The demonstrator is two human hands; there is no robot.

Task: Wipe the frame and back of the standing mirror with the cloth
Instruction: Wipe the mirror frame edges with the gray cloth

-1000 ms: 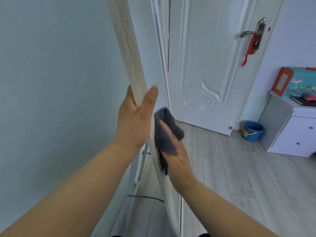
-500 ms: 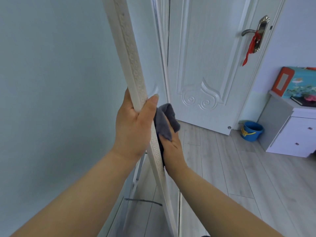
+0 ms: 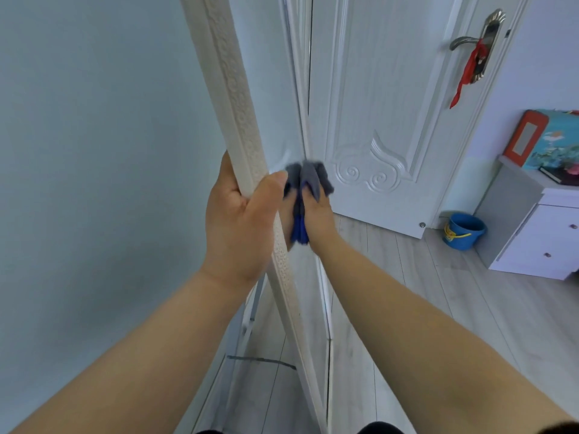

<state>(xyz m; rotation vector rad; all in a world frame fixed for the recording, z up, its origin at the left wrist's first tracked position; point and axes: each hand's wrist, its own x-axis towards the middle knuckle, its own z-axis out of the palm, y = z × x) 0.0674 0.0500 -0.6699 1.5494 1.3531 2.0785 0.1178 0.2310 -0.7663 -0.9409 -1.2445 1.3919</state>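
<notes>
Pale wall (image 3: 78, 151) and grey plank floor (image 3: 438, 308) surround the work area, with a white panelled door (image 3: 376, 104) behind. Our left hand (image 3: 241, 227) is closed around the embossed white frame (image 3: 232, 89) of the standing mirror, thumb across the near face and fingers wrapped out of sight behind the edge. Our right hand (image 3: 316, 214) is closed on the grey cloth (image 3: 308, 181) and presses it flat against the mirror's surface just beside the frame, close to the left thumb; a blue part of the cloth shows under the palm. The cloth and hand appear doubled in the glass. The mirror leans tilted, seen nearly edge-on, its frame running from the top of the view down between both forearms. Behind the lower frame we see part of a metal support leg (image 3: 250, 314). Further right, a blue bucket (image 3: 463, 230) stands on the floor beside a white cabinet (image 3: 545, 233). A red ribbon (image 3: 466, 73) hangs from the door handle (image 3: 466, 42).
</notes>
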